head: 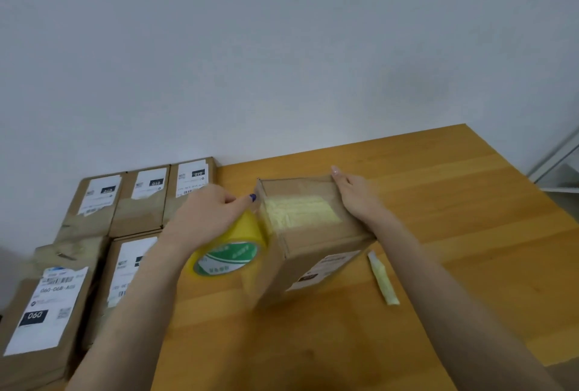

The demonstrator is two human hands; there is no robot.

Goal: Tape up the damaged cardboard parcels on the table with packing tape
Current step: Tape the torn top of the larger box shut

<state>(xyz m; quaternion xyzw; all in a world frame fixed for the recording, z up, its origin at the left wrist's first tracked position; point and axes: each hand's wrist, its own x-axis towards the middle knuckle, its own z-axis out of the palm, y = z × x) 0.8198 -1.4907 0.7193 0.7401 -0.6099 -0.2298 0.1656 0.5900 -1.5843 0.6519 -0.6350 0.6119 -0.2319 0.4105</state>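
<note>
A brown cardboard parcel (313, 234) stands on the wooden table (454, 218) in the middle of the view, with strips of yellowish tape across its top face. My left hand (206, 215) grips a roll of yellow packing tape (232, 252) against the parcel's left side, and tape runs from the roll onto the box. My right hand (354, 193) lies along the parcel's far right edge with straight fingers, steadying it. A shipping label shows on the parcel's near right face.
Several labelled cardboard parcels (94, 202) lie packed together at the table's left, up against the wall. A crumpled strip of used yellow tape (383, 277) lies on the table right of the box. The table's right edge runs near a white frame (557, 165).
</note>
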